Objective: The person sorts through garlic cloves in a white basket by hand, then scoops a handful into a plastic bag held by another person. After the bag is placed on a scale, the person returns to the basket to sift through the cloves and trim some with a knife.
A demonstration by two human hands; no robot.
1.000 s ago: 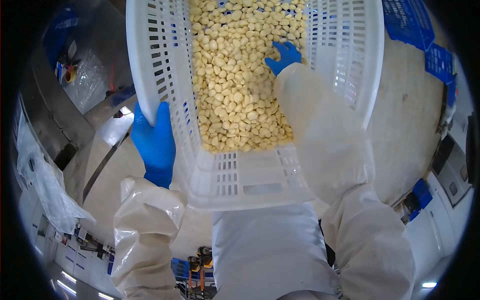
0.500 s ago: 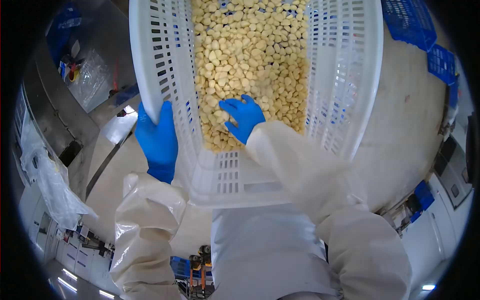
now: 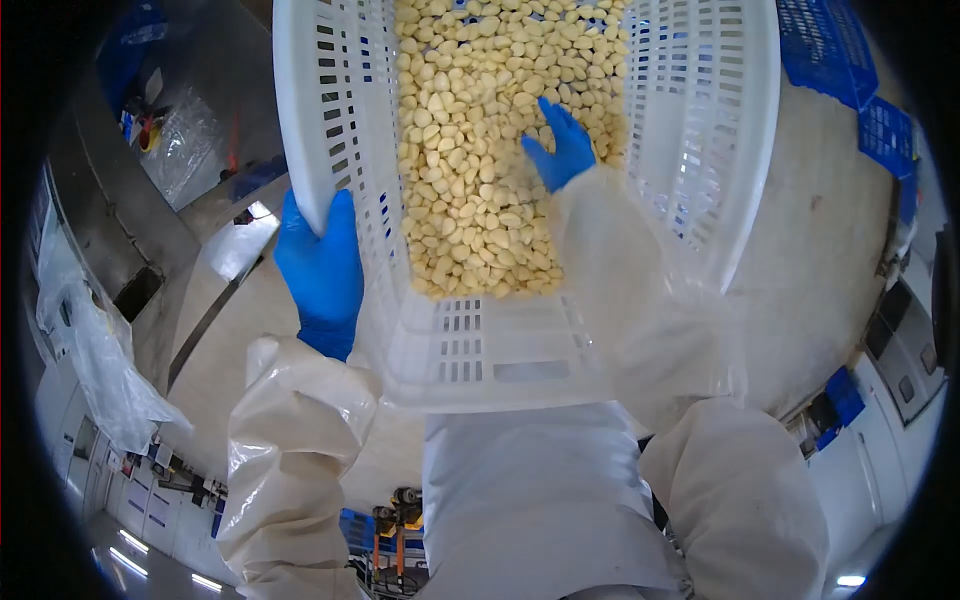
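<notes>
A white slotted plastic basket [image 3: 445, 390] fills the middle of the view, its floor spread with many small, smooth, pale yellow pieces that look like peeled garlic cloves [image 3: 455, 185]. My left hand [image 3: 325, 275], in a blue glove, clasps the basket's left rim, thumb on the inner side and fingers outside. Over the right part of the pieces is my right hand [image 3: 565, 150], also blue-gloved, with thumb and fingers spread and nothing held. Its fingertips are right at the surface of the pieces. The right sleeve [image 3: 640, 290] crosses the basket's near right corner.
Blue slotted crates [image 3: 830, 50] stand at the upper right. To the left is a metal surface [image 3: 110, 220] with clear plastic film [image 3: 185, 145] beyond it. Another plastic sheet [image 3: 105, 370] hangs lower left. An orange-handled trolley [image 3: 400, 530] shows below.
My right hand has moved away and to the right across the pieces, its fingers more stretched out. My left hand stays on the rim. The basket sits slightly further right in view.
</notes>
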